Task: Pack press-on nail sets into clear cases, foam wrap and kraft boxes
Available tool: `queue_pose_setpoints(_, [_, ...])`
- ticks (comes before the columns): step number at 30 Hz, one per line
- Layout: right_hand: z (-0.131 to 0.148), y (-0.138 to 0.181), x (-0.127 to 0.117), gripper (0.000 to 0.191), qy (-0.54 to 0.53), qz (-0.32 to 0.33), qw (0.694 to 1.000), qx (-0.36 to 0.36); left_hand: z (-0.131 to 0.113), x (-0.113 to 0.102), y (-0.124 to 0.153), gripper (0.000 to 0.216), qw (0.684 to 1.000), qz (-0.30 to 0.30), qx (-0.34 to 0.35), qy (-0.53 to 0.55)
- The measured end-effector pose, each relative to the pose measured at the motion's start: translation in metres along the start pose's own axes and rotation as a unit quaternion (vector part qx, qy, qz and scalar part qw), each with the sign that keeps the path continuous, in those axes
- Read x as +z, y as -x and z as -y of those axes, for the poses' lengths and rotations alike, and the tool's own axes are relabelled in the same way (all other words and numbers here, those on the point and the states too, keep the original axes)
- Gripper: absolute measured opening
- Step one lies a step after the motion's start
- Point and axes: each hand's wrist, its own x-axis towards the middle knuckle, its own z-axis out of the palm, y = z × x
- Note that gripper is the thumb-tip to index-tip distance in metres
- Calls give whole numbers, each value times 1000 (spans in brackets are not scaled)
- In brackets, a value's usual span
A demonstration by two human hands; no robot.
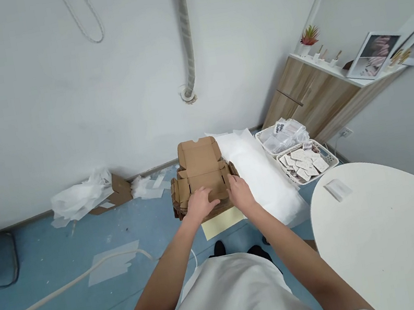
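A brown cardboard mailer box (200, 169) lies open on top of a stack of flat cardboard, its lid tipped back toward the wall. My left hand (199, 205) rests on the box's front wall, fingers curled over its edge. My right hand (240, 191) grips the front right corner, fingers bent round the cardboard. A pale yellow sheet (222, 223) pokes out from under the stack toward me.
A pile of white tissue sheets (264, 177) lies right of the box. Two white baskets (324, 156) with tags and small bags stand beyond. A round white table (395, 234) fills the right foreground. Crumpled paper (79, 197) and a hose (55, 294) lie on the blue floor.
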Motion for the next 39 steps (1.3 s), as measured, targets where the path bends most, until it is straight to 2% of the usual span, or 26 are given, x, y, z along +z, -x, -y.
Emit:
queue_pose_setpoints(3, [-4,-7,2,32,50,27,996,61,7,2,-1,45,1000,8,10,22])
queue_pose_setpoints(6, [-12,-15,0,14,46,40,992,110,11,3,1,45,999,11,20,40])
queue_pose_setpoints(9, [-21,-22,-3,5,-18,17,988,153,14,2,5,49,998,9,27,50])
queue_pose_setpoints(11, [-25,-26,-6,4,-114,9,976,184,15,0,7,56,998,0,27,51])
queue_pose_setpoints(13, [-26,-29,-8,7,-249,12,945,211,15,-3,9,63,998,-9,29,49])
queue_pose_setpoints(16, [-24,-31,-14,9,-426,12,873,237,13,-7,10,70,998,-12,33,47])
queue_pose_setpoints(18, [-22,-31,-19,10,-486,9,840,241,11,-10,10,67,999,-15,29,41])
queue_pose_setpoints(21, [-21,-33,-28,10,-511,19,824,244,8,-13,7,55,999,-22,33,29])
queue_pose_setpoints(23, [-22,-32,-33,12,-503,29,830,240,7,-14,5,46,999,-21,43,19])
queue_pose_setpoints(25, [-21,-30,-38,13,-467,22,855,224,7,-14,3,39,998,-14,55,6])
queue_pose_setpoints(27, [-16,-22,-42,17,-383,-42,905,183,8,-13,1,37,998,-9,67,-9])
queue_pose_setpoints(29, [-6,-10,-43,22,-257,-133,951,110,8,-12,1,36,997,-11,81,-17])
queue_pose_setpoints(30, [1,-2,-43,21,-198,-153,966,66,8,-12,2,35,996,-16,88,-15])
queue_pose_setpoints(31, [7,6,-41,18,-153,-131,979,19,8,-13,2,35,995,-22,93,-10])
queue_pose_setpoints(32, [12,14,-38,18,-116,-81,990,-27,8,-13,3,35,995,-28,98,-2])
queue_pose_setpoints(34, [18,27,-28,21,-47,-5,996,-70,8,-16,5,35,994,-40,103,15])
queue_pose_setpoints(36, [15,34,-18,24,-16,23,998,-59,7,-20,8,35,993,-53,100,27])
queue_pose_setpoints(39, [1,34,-12,25,-99,58,993,-13,6,-25,14,35,990,-90,93,57])
